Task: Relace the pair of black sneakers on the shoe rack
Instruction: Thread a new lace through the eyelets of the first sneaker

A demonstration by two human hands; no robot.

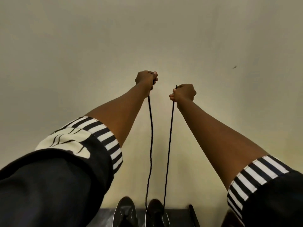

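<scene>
Two black sneakers stand side by side at the bottom edge, the left sneaker [125, 212] and the right sneaker [156, 213], toes toward the wall. A black shoelace [150, 136] rises in two long strands from the right sneaker. My left hand [146, 78] grips the end of the left strand, raised high in front of the wall. My right hand [184, 92] grips the end of the other strand, a little lower, with the lace tip poking out above the fist. Both arms are stretched out and the strands hang nearly straight.
The dark shoe rack [180, 217] shows only as a strip along the bottom edge, with a dark upright bar [193, 213] to the right of the sneakers. A plain cream wall [98, 46] fills the background.
</scene>
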